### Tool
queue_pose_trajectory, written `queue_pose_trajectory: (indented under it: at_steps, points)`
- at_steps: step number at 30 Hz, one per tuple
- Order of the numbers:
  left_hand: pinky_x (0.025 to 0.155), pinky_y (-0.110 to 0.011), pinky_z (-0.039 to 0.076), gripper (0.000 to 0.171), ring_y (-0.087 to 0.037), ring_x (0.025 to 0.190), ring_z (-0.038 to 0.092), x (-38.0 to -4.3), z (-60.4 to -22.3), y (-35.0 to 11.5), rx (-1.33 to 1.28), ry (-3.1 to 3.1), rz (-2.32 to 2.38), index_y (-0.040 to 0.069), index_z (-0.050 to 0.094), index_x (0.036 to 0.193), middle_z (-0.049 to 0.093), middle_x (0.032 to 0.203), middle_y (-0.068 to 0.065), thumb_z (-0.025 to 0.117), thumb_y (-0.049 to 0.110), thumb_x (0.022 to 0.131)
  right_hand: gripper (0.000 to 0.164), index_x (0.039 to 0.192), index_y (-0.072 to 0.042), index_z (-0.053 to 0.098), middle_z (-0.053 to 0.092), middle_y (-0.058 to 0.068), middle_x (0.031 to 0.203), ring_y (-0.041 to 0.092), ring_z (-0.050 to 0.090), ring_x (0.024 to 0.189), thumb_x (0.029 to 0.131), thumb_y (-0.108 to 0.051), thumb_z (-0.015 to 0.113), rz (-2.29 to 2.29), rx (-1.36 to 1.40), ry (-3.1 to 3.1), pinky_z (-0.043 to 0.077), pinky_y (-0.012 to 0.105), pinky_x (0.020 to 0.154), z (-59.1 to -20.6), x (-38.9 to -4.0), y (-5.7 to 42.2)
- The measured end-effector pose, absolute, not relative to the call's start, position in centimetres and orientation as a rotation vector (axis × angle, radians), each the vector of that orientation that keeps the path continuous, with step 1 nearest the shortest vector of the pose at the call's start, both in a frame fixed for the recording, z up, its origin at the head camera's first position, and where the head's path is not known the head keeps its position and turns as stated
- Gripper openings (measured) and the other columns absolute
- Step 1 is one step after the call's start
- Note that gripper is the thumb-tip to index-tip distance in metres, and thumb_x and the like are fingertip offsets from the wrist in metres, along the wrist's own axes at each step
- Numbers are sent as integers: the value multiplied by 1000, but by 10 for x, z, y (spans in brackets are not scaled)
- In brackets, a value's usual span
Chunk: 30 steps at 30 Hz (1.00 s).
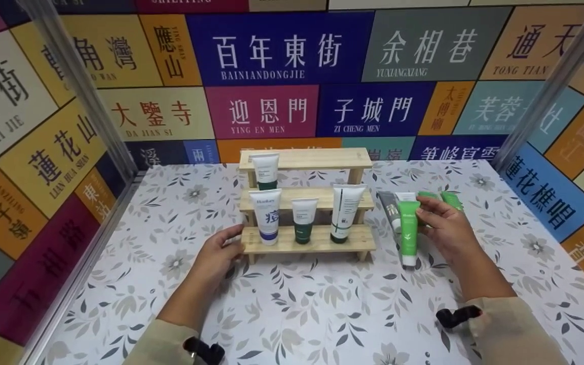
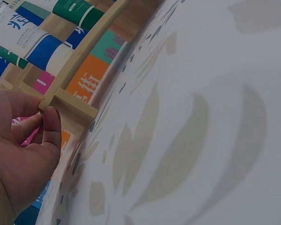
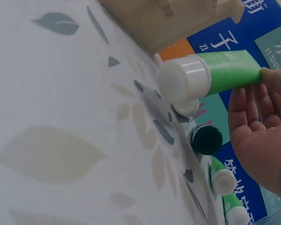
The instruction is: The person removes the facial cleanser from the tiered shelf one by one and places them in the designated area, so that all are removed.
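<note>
My right hand [image 1: 441,220] pinches the flat end of a green tube [image 1: 408,230] with its white cap pointing down. In the right wrist view the tube's cap [image 3: 185,79] hangs above the table. With thumb and fingers, my left hand [image 1: 218,248] grips the left end of the bottom board of a three-tier wooden stand [image 1: 317,247]. On that board stand a white tube with a blue band [image 1: 267,215], a small white and dark green tube [image 1: 303,223] and a larger white tube [image 1: 347,213]. Another white and green tube [image 1: 265,170] stands behind, its base partly hidden.
Right of the stand lie a grey tube [image 1: 389,208], a white-ended tube [image 1: 405,195] and two green tubes, one [image 1: 452,200] at the far right. A leaf-patterned cloth [image 1: 292,304] covers the table. Sign-printed panels [image 1: 277,45] enclose the back and sides.
</note>
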<state>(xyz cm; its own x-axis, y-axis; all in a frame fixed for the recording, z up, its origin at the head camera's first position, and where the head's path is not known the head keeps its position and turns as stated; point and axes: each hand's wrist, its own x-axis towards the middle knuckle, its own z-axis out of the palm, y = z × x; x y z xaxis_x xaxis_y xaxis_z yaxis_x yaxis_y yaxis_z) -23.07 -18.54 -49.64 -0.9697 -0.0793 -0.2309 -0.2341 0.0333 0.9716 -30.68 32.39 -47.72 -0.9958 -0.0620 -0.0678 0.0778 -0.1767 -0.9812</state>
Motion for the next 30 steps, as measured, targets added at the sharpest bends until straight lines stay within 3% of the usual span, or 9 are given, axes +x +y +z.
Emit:
queue_pose_trajectory:
  at_steps: [6,12,20,30]
  points:
    - [100,-34,57,51,-20,121,69,-230,-497,-186,-328,2175,2088,15,58,154,58,158,-6,60,7,103,36,134,-15,71,67,-7,109,8,69,93,99,-17,77,-2132,-3,2039,63,27,82,-482,-307,321]
    - [94,-30,57,52,-17,112,71,-229,-498,-185,-294,2171,2129,10,56,154,60,155,-12,60,6,103,35,133,-16,72,70,-7,106,8,71,88,99,-15,77,-2003,2,2088,63,26,78,-485,-308,319]
    - [92,-29,58,52,-17,114,72,-229,-499,-184,-284,2185,2133,8,56,155,61,154,-16,59,5,102,54,147,-6,61,69,-8,102,7,70,80,97,-16,79,-1915,53,2121,63,25,74,-488,-309,321]
    - [90,-28,56,52,-15,108,72,-231,-500,-185,-291,2197,2112,10,57,154,62,152,-14,61,5,102,63,156,-8,53,67,-9,108,7,73,85,99,-22,78,-1783,86,2135,64,26,76,-489,-308,323]
